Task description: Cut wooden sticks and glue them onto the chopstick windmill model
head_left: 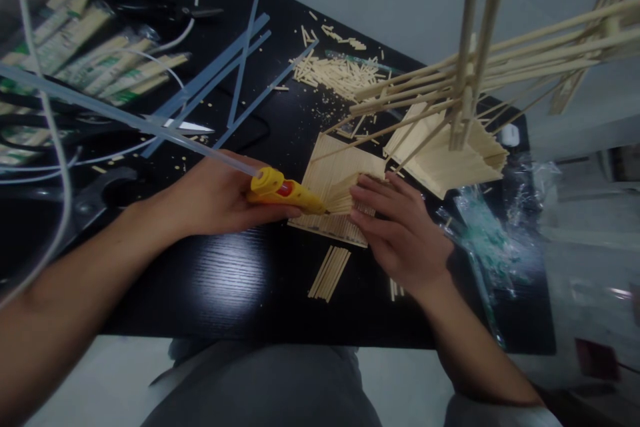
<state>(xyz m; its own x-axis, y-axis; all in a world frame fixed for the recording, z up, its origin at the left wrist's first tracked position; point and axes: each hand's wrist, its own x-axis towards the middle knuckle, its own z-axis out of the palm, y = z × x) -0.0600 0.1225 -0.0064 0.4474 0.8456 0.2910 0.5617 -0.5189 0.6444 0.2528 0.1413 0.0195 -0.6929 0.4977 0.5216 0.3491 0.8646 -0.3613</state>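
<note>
A yellow hot glue gun [285,191] is gripped in my left hand [220,193], with a long clear glue stick [200,147] running out of its back end. Its nozzle points right, at the seam of a small wooden stick piece [337,195] on a flat panel of wooden sticks [327,157]. My right hand [405,233] curls its fingers over that stick piece and steadies it against the panel. The fingers hide part of the piece. Below the panel lies a short row of loose sticks [330,273].
A frame of long sticks [465,73] juts in from the upper right, above a box-like stick piece [445,153]. Cut stick bits [345,73], blue-clear glue sticks [245,60], scissors [185,125], pliers [95,193], bagged sticks [115,67] and plastic wrapping [490,233] lie on the black table [175,300].
</note>
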